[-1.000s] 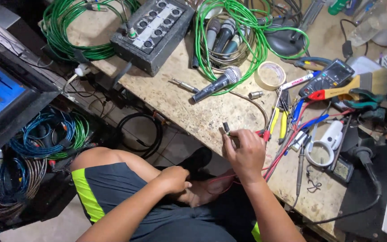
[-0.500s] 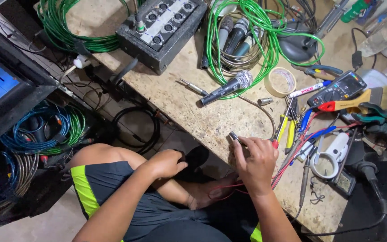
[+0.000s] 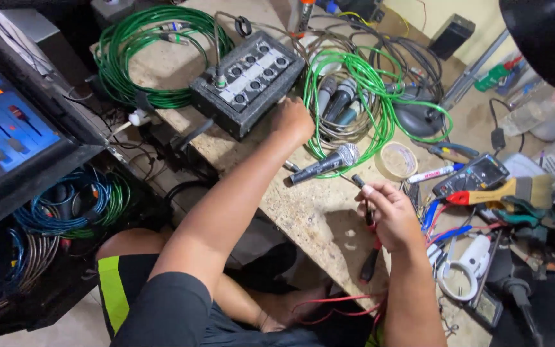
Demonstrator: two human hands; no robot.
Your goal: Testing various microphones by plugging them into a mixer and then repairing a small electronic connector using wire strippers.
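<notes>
The left hand [image 3: 293, 120] reaches far across the worn, pale wooden workbench [image 3: 309, 212] and rests with curled fingers against the right edge of the black rectangular stage box with round silver sockets [image 3: 248, 80]; whether it actually grips the box cannot be told, since the fingers are hidden behind the knuckles. The right hand [image 3: 388, 215] is nearer, closed around a slim black test probe with a red lead [image 3: 366, 204], its tip pointing up and left above the thumb. The red lead trails down toward the near edge of the bench.

Just beyond the right hand lies a silver-headed microphone with a dark handle [image 3: 324, 164], lying flat on the bench, near a coil of bright green cable [image 3: 367, 83] that holds several more microphones. A roll of tan tape [image 3: 396, 160] sits to the right of the microphone. Farther right is a black handheld multimeter [image 3: 471, 175], among scattered pliers and pens. A second green cable coil [image 3: 142, 58] lies left of the stage box. A blue mixing console [image 3: 8, 128] stands at the far left.
</notes>
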